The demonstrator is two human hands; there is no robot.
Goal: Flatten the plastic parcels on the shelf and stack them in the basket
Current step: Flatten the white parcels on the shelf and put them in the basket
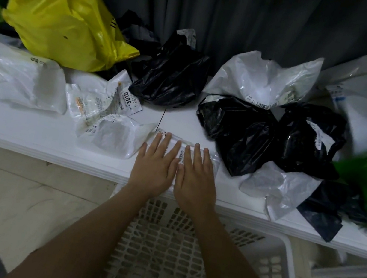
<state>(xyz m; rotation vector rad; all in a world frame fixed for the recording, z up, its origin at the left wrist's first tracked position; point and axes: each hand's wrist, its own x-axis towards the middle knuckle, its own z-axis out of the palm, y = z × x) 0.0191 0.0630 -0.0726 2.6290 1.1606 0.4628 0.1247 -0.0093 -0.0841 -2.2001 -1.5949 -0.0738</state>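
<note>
**Pressing one parcel flat at shelf edge**

Left hand [156, 165] and right hand [195, 177] lie side by side, fingers straight, palms down on a small clear parcel [213, 162] at the front edge of the white shelf [33, 133]. Nothing gripped. White basket [285, 248] sits directly below. Black parcel [239, 133] just right.

The single head-worn wide-angle view looks forward and steeply down from close above the white shelf [32, 135], facing the dark curtain [223, 12] behind it, with the person's forearms reaching in from the bottom edge over the white basket [278, 264] below.
</note>
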